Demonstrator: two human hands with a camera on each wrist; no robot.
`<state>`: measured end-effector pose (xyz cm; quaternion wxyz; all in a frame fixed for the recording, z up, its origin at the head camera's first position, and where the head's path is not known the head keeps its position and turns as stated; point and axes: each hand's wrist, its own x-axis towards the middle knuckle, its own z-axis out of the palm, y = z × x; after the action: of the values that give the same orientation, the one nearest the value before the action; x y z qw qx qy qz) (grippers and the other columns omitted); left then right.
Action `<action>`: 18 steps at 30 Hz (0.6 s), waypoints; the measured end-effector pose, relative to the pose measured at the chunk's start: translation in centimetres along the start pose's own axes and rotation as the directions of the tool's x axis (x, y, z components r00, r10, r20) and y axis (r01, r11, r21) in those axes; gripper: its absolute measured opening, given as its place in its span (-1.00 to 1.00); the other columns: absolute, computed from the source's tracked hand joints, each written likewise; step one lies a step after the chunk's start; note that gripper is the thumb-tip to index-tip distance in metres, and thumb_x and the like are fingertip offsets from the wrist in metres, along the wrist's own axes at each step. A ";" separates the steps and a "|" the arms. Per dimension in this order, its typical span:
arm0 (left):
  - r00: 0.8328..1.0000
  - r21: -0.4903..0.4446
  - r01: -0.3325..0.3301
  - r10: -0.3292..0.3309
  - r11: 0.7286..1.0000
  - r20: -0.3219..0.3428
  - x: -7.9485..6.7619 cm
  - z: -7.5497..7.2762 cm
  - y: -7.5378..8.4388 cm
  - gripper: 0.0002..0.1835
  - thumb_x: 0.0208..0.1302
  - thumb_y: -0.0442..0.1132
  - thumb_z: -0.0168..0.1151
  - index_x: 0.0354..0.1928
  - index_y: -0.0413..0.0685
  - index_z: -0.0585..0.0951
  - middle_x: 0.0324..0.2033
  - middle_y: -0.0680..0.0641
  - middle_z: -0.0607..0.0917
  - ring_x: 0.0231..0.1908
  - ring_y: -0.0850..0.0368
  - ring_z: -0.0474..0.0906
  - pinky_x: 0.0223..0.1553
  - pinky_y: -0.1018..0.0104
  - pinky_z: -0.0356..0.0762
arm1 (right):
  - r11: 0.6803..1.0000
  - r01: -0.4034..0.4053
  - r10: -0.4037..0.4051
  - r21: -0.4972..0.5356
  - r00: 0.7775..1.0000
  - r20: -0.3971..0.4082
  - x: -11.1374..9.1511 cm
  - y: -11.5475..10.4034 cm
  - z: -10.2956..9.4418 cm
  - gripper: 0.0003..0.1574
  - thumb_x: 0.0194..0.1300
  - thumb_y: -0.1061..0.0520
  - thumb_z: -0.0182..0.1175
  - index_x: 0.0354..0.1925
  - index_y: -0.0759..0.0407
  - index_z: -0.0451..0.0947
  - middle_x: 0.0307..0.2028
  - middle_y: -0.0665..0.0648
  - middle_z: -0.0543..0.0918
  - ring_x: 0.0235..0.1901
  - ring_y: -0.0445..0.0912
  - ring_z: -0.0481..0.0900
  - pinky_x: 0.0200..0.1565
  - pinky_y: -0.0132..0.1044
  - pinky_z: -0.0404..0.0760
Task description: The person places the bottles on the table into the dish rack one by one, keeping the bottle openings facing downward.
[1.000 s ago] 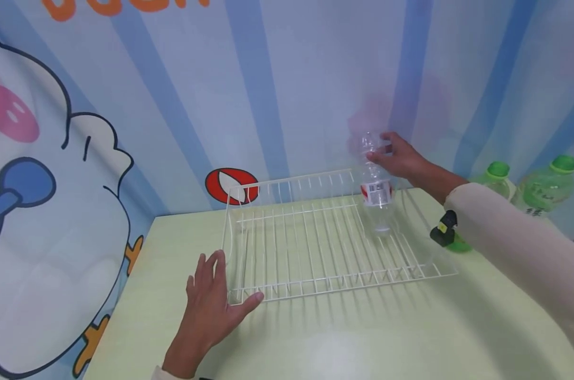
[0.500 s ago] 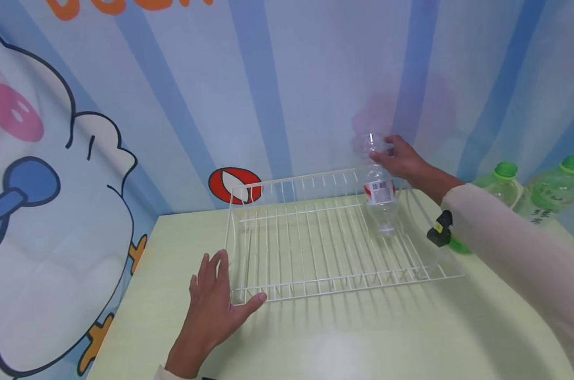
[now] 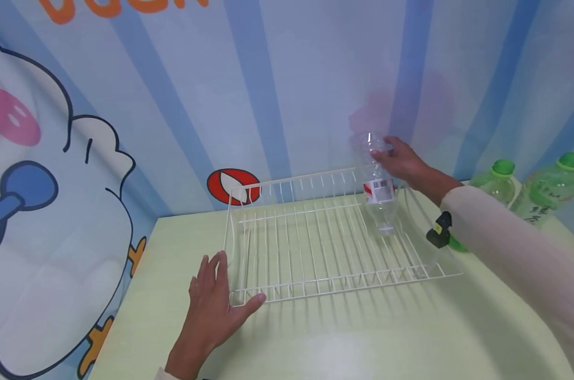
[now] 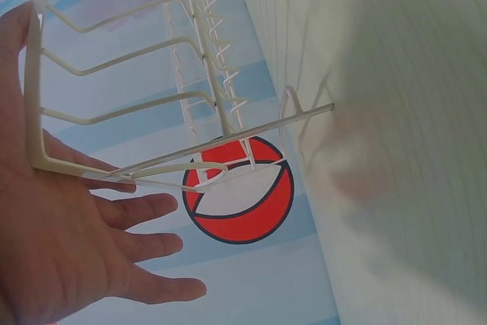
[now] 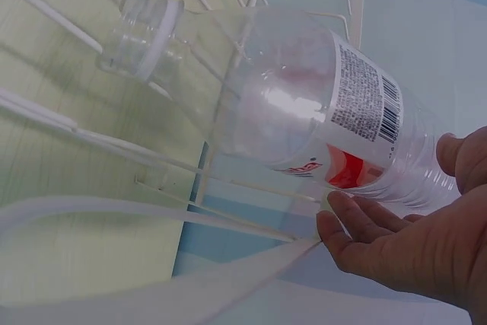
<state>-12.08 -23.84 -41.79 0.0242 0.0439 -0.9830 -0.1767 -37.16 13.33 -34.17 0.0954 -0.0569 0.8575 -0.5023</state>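
My right hand (image 3: 403,161) holds a clear plastic bottle (image 3: 380,192) near its base end. The bottle stands upside down, its uncapped neck (image 5: 144,36) among the wires at the right part of a white wire dish rack (image 3: 301,287). A label with a barcode and a red patch wraps its middle. In the right wrist view, thumb and fingers lie on either side of the bottle. My left hand (image 3: 210,306) rests at the rack's front left corner, thumb over the front rim. In the left wrist view its fingers (image 4: 144,247) reach out straight and spread beside the rack.
Two green-capped bottles, one nearer (image 3: 550,184) and one behind my right sleeve (image 3: 498,182), stand on the table's right side. The pale green table (image 3: 315,343) meets a blue striped cartoon wall (image 3: 306,95) right behind the rack.
The view shifts slightly. Both hands, the bottle and the rack keep nearly the same places, with the right hand still on the upside-down bottle.
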 end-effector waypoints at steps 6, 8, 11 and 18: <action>1.000 -0.015 0.005 -0.005 1.000 0.009 0.0 -0.1 -0.2 0.24 0.05 0.38 0.34 0.55 -0.19 -0.03 0.50 -0.26 0.05 0.51 -0.27 -0.28 0.35 -0.45 -0.21 | 1.000 0.010 -0.010 0.006 1.000 -0.015 0.0 0.2 0.3 0.01 0.55 -0.17 -0.06 0.57 0.23 -0.36 0.43 0.53 0.11 0.40 0.38 0.16 0.33 0.26 0.22; 1.000 -0.017 0.005 -0.005 1.000 0.009 0.0 -0.1 -0.2 0.24 0.06 0.38 0.34 0.55 -0.19 -0.03 0.50 -0.26 0.05 0.51 -0.27 -0.28 0.35 -0.45 -0.21 | 1.000 0.015 -0.015 0.008 1.000 -0.020 0.0 0.2 0.3 0.02 0.54 -0.18 -0.05 0.57 0.23 -0.36 0.42 0.54 0.11 0.39 0.39 0.16 0.32 0.26 0.22; 1.000 -0.017 0.002 -0.002 1.000 0.008 -0.1 -0.1 -0.3 0.24 0.06 0.37 0.34 0.55 -0.20 -0.02 0.50 -0.25 0.05 0.51 -0.27 -0.28 0.36 -0.44 -0.21 | 1.000 0.021 -0.020 0.015 1.000 -0.018 0.0 0.3 0.3 0.05 0.53 -0.19 -0.04 0.57 0.23 -0.37 0.43 0.54 0.11 0.39 0.39 0.16 0.32 0.27 0.22; 1.000 -0.008 0.009 -0.009 1.000 0.013 -0.2 -0.1 -0.4 0.23 0.07 0.38 0.32 0.55 -0.20 -0.03 0.51 -0.25 0.05 0.51 -0.26 -0.28 0.35 -0.44 -0.20 | 0.999 0.044 -0.044 0.005 0.999 -0.011 0.0 0.1 0.5 0.10 0.50 -0.16 0.05 0.56 0.26 -0.37 0.41 0.55 0.13 0.39 0.38 0.17 0.32 0.26 0.24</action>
<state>-11.85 -24.21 -41.80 0.0170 0.0471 -0.9822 -0.1812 -37.03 12.94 -34.55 0.0798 -0.0725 0.8554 -0.5067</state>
